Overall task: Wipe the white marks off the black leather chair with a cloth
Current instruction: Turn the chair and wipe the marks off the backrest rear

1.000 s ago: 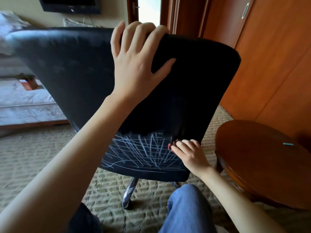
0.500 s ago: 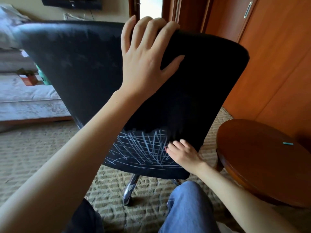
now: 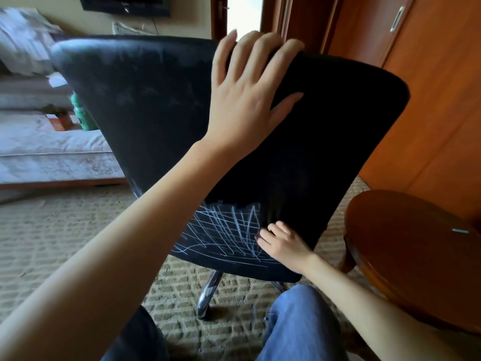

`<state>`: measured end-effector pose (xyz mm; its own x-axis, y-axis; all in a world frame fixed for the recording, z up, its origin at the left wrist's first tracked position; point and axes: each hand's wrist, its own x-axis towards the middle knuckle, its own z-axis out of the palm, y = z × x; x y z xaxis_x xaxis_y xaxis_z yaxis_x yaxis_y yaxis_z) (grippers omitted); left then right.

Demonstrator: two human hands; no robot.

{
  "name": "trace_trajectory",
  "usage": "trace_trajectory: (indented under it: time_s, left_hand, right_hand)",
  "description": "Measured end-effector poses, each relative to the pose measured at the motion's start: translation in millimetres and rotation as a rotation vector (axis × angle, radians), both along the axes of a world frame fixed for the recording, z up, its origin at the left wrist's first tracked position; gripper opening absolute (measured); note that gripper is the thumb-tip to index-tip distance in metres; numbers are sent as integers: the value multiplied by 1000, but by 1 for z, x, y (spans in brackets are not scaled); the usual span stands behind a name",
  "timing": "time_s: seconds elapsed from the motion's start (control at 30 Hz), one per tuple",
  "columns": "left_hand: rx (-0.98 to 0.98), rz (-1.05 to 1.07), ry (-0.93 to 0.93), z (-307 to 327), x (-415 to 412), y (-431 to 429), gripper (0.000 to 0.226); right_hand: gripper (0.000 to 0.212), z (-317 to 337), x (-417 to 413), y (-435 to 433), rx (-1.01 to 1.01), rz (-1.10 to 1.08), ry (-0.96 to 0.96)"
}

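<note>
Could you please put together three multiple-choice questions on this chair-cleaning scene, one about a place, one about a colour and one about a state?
1. Where on the black leather chair do the white marks lie?
A. along the top edge
B. across the middle
C. on the lower part of the backrest

2. What colour is the bottle-like object behind the chair's left edge?
A. green
B. yellow
C. purple

3. What is the left hand doing?
A. hanging free in the air
B. holding the backrest's top edge
C. pointing at the ceiling

Answers:
1 C: the scribbles sit low, beside the right hand.
2 A: its visible body is green.
3 B: its fingers curl over the top edge, with the thumb spread on the leather.
</note>
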<state>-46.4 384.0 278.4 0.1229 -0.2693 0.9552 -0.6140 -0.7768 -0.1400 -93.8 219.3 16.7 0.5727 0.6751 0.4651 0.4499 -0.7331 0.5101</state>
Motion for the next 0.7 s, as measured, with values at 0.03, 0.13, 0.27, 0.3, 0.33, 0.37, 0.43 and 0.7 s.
trace_trajectory:
  time_s: [0.03,0.13,0.27,0.3,0.33,0.37,0.43,0.7]
  left_hand:
    - [27,-2,2,0,0,2,48]
    - [47,20,7,1,1,4,50]
    - [50,15,4,1,0,2,50]
    - [59,2,-2,1,-1,4,52]
    - [76,-12,-10,1,-2,7,54]
    - [99,-21,-11,-1,-4,11,56]
    - [138,-14,24,-13,-6,27,62]
    - [-72,189,667,-173,21,138,82]
  right_hand:
    - [16,-3,0,1,-26,-7,29]
    - [18,41,3,16,96,30,-70]
    - [23,115,13,32,357,84,-277]
    - [24,112,14,31,372,99,-276]
    - [26,100,14,29,342,110,-252]
    - [24,80,13,26,279,107,-205]
    - [11,36,11,19,122,76,-105]
    - [19,89,9,29,228,74,-141]
